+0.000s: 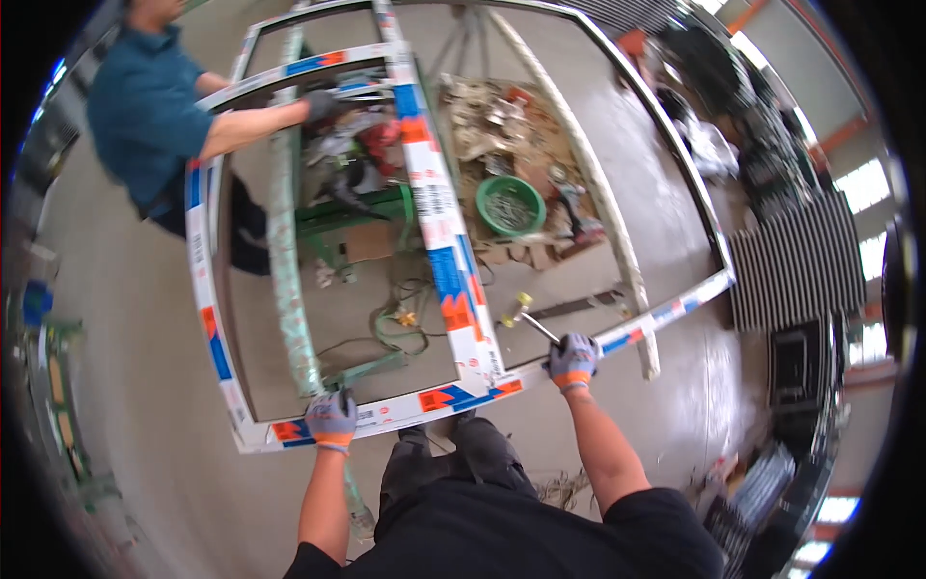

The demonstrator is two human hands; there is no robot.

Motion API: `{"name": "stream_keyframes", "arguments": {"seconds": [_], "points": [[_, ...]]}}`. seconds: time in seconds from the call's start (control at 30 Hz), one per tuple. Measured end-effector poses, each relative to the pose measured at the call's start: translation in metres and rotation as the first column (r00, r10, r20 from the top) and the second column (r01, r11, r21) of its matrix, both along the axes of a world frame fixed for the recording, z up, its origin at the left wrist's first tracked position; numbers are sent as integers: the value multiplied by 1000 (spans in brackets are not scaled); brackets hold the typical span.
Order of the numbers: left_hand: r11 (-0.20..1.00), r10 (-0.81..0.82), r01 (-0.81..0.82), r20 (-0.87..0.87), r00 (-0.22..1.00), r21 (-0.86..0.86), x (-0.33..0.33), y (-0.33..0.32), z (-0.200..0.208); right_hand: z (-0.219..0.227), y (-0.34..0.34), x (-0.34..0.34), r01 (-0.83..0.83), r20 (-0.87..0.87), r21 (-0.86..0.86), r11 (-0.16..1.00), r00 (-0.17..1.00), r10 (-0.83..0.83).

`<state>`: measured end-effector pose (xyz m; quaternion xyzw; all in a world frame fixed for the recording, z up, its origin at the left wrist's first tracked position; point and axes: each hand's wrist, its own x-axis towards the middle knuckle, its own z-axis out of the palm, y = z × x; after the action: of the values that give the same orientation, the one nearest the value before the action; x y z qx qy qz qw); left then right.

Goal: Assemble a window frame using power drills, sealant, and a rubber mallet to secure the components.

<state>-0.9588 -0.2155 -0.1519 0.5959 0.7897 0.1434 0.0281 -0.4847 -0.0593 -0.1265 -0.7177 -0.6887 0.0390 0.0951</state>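
A large window frame [446,267], wrapped in white, blue and orange printed film, lies across two long padded bars. My left hand [332,419], in a grey and orange glove, is closed over the frame's near rail, close to its left corner. Farther right along that rail, my right hand [573,361], gloved the same way, grips a mallet [539,328]. The mallet's pale yellow-green head points up and left, inside the frame's outline; its thin metal handle runs back to my fingers. Whether those fingers also touch the rail I cannot tell.
A co-worker [145,116] in a blue shirt stands at the far left, a dark-gloved hand on the frame's crossbar. Beneath the frame are a green bowl [511,205] of small metal parts, a power drill [576,207] and a hose [397,328]. Ribbed dark panels [801,265] stand right.
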Motion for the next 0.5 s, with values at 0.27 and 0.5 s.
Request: {"name": "stream_keyframes", "arguments": {"seconds": [0.27,0.5], "points": [[998,6,0,-88,996,61,3,0,-13,13,36,13,71,-85,-235,969,992,-93],[986,124,-143,-196,973,-87,-14,-26,-33,-70,223,87,96,-289,-461,882,924,-251]]}}
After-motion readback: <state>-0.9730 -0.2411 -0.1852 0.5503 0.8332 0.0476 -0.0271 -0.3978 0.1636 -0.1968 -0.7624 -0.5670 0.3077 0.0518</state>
